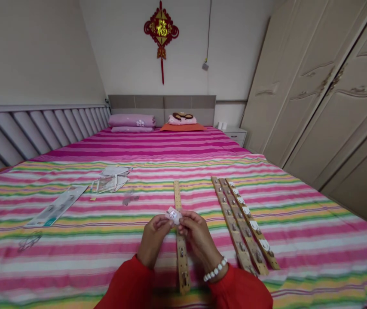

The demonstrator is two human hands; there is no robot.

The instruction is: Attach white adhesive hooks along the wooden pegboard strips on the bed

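Both hands hold a small white card (173, 215) with something shiny on it, too small to make out. My left hand (155, 234) pinches its left edge, fingers closed. On its right edge, my right hand (197, 231) is closed too, a white bead bracelet (215, 269) at the wrist. Below the hands a narrow wooden strip (177, 195) lies lengthwise on the bed, with small holes along it and metal clips (184, 277) at its near end. The hands hide its middle part.
Three wooden strips (235, 227) with metal clips lie to the right, the outermost bearing white pieces (253, 225). Leftward are a pile of plastic packets (112, 180), small clear pieces (130, 198), a long flat package (57, 206) and a tangle of thin loops (29, 241).
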